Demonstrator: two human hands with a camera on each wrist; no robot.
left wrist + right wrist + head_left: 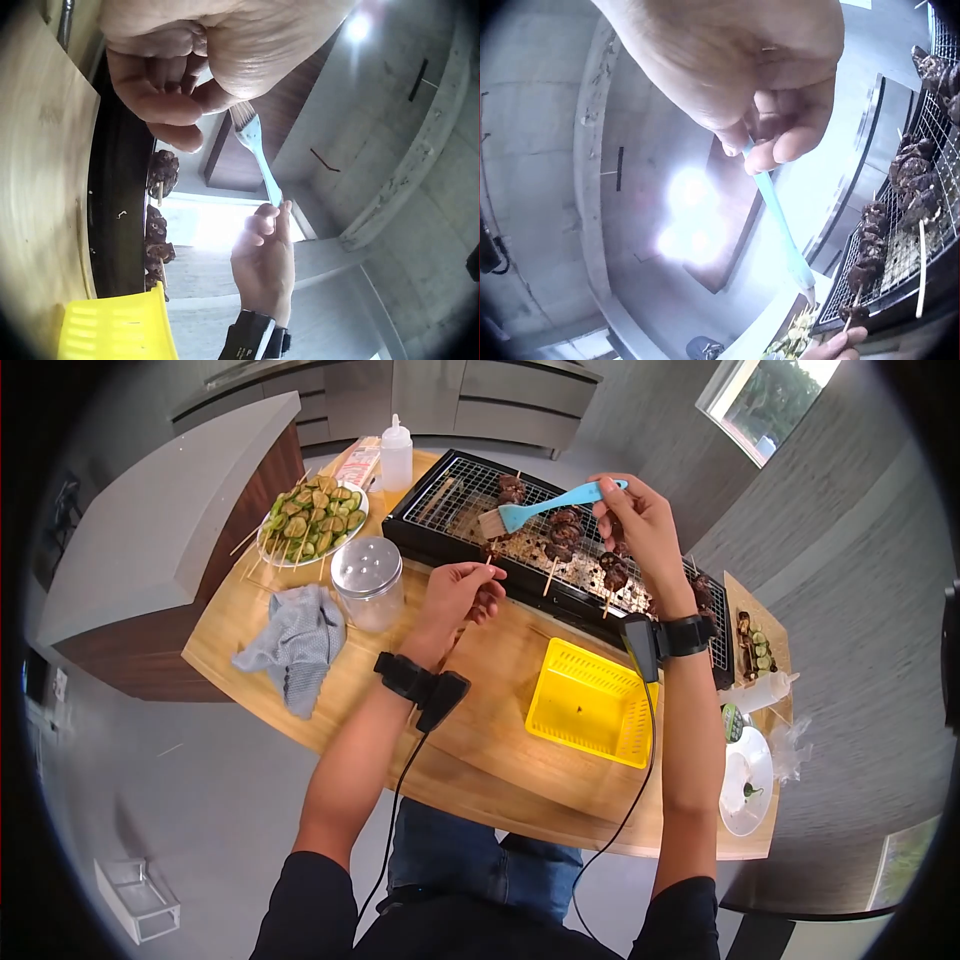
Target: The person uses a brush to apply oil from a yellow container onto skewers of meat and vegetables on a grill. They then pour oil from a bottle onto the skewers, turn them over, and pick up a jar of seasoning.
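Observation:
My right hand (640, 525) grips the end of a light-blue basting brush (560, 502), held out to the left over the grill. Its bristles are at the nearest meat skewer (488, 550), and they overlap it in the head view. By its wooden stick, that skewer is pinched between the thumb and fingers of my left hand (462, 600) at the grill's front edge. Dark chunks of meat on this skewer (866, 255) show along the grate in the right wrist view. More meat skewers (565, 532) lie on the black grill (440, 525).
A yellow basket (580, 710) stands in front of the grill. To the left are a lidded clear jar (368, 585), a grey cloth (298, 640) and a plate of vegetable skewers (315, 520). A squeeze bottle (397, 455) stands behind; a white plate (745, 800) lies right.

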